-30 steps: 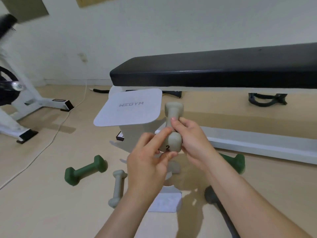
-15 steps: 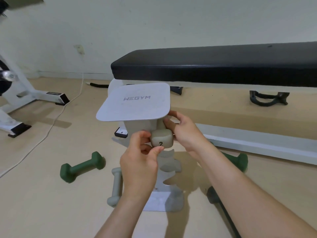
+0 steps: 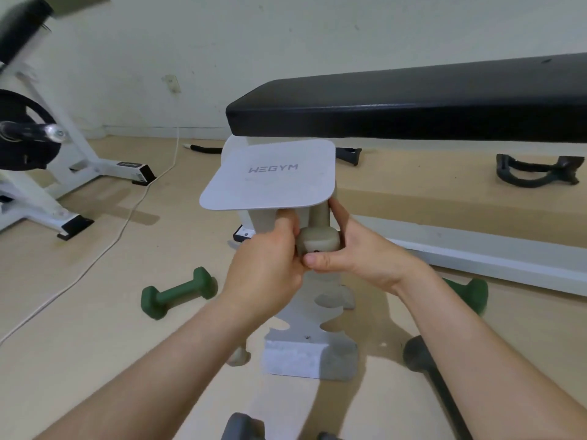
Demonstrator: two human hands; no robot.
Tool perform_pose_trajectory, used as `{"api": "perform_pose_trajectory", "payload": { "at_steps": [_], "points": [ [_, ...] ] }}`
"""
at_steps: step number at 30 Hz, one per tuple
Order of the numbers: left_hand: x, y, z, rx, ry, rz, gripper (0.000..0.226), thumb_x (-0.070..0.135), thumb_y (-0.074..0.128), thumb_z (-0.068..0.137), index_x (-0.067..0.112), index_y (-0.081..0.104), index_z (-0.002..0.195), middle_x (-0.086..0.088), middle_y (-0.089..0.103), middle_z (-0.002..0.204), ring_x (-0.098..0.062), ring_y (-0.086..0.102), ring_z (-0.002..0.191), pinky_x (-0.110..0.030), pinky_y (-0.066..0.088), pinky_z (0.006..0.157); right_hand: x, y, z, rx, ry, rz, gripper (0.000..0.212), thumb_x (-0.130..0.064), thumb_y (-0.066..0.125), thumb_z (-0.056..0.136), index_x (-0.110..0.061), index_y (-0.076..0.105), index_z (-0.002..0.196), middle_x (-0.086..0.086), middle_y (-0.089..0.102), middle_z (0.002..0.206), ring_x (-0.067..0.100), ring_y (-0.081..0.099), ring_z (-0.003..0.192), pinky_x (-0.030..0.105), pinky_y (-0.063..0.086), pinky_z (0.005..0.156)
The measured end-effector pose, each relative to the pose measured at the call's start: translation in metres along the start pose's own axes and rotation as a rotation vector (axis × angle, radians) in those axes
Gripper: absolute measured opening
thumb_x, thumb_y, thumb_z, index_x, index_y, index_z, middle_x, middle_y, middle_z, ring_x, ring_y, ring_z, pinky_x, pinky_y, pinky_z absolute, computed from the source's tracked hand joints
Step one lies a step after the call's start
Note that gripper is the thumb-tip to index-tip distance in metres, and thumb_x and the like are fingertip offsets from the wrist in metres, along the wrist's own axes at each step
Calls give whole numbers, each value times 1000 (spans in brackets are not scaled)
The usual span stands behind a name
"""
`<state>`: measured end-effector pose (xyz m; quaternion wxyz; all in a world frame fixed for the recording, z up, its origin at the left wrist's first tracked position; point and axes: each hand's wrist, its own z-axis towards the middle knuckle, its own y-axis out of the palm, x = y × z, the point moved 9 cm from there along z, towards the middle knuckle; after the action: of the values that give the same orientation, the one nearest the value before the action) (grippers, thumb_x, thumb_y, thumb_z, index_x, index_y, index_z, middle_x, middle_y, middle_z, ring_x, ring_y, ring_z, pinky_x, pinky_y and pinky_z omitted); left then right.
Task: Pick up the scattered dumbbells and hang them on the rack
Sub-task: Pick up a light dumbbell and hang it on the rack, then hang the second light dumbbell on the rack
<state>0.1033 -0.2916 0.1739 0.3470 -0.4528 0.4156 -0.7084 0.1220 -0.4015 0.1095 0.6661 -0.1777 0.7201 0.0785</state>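
Observation:
A white WEGYM rack [image 3: 273,176] with notched sides stands on the floor in the middle. Both hands hold a beige dumbbell [image 3: 319,238] at the rack's top notch, just under its flat top plate. My left hand [image 3: 270,268] grips the near end from the left; my right hand [image 3: 359,255] cups it from the right and below. A dark green dumbbell [image 3: 179,292] lies on the floor to the left. Another green one [image 3: 470,293] shows behind my right forearm. A second beige dumbbell [image 3: 237,357] peeks out under my left arm. A dark grey dumbbell [image 3: 422,357] lies at the right.
A black padded bench [image 3: 413,103] on a white frame runs across the right, close behind the rack. A white weight stand [image 3: 73,154] with a black plate stands at the left, and a white cable [image 3: 104,249] trails over the floor. Grey dumbbell ends [image 3: 244,427] show at the bottom edge.
The beige dumbbell went from upright in front of the rack down and in under the top plate. Both hands followed it, and my view moved closer to the rack.

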Motion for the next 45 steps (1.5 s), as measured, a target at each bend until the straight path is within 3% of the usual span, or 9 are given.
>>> {"api": "perform_pose_trajectory", "payload": {
  "at_steps": [7, 12, 18, 22, 26, 31, 35, 40, 45],
  "points": [
    [-3, -7, 1, -151, 359, 634, 35, 44, 38, 98, 19, 33, 122, -3, 67, 93, -36, 61, 80, -33, 33, 57, 0, -1, -1, 117, -117, 3, 129, -42, 84, 63, -35, -3, 157, -6, 71, 123, 9, 66, 115, 43, 47, 107],
    [-28, -12, -17, -85, 651, 750, 20, 30, 60, 81, 13, 53, 89, -7, 61, 79, -32, 60, 72, -35, 44, 48, -5, -3, -5, 183, -120, -55, 110, -29, 80, 79, -34, 3, 158, -28, 70, 102, -6, 67, 101, 24, 49, 97],
    [-69, -18, -3, -43, 493, 607, 42, 35, 55, 83, 17, 41, 118, -14, 58, 114, -34, 53, 98, -40, 51, 67, -10, -2, -14, 245, -72, -205, 87, -38, 73, 84, -41, 16, 149, -42, 66, 83, -16, 64, 78, 6, 49, 78],
    [-91, 8, -8, -227, 380, 394, 66, 27, 58, 92, 19, 19, 144, -10, 40, 139, -32, 52, 111, -41, 49, 82, 12, 4, -21, 297, 156, -596, 43, -62, 56, 86, -24, 60, 107, -6, 72, 83, 17, 68, 86, 36, 53, 78],
    [-92, -3, -4, -158, 437, 254, 62, 23, 58, 93, 15, 30, 147, -7, 38, 144, -29, 50, 119, -37, 47, 90, 5, 20, -28, 252, 308, -1027, 43, -51, 44, 95, -13, 56, 79, 8, 68, 85, 26, 61, 81, 38, 47, 69],
    [-140, 5, -32, -235, 423, 141, 69, 15, 54, 92, 21, 22, 152, -1, 28, 154, -22, 45, 124, -33, 45, 93, -24, 100, -35, -164, 328, -1549, 33, -49, 35, 100, -19, 46, 88, -2, 44, 77, 26, 46, 80, 33, 37, 60],
    [-213, 57, -65, -423, 348, 139, 60, 16, 53, 92, 23, 31, 148, -2, 38, 148, -24, 43, 129, -33, 42, 99, -3, 181, 3, -393, 167, -1465, 29, -38, 36, 101, -14, 52, 102, 7, 54, 91, 27, 47, 80, 32, 36, 55],
    [-275, 143, -86, -610, 167, 84, 63, 16, 52, 89, 24, 30, 148, -10, 46, 139, -32, 47, 120, -37, 43, 95, 92, 232, 67, -583, 359, -1218, 36, -25, 44, 99, -11, 51, 131, 14, 63, 123, 33, 60, 110, 44, 51, 92],
    [-284, 209, -90, -584, -113, -256, 46, 25, 57, 83, 28, 47, 129, -8, 43, 113, -23, 53, 86, -30, 45, 78, 161, 232, 111, -295, 575, -851, 13, -5, 47, 96, -10, 53, 106, 3, 59, 91, 21, 54, 83, 18, 38, 57]
  ]
}}
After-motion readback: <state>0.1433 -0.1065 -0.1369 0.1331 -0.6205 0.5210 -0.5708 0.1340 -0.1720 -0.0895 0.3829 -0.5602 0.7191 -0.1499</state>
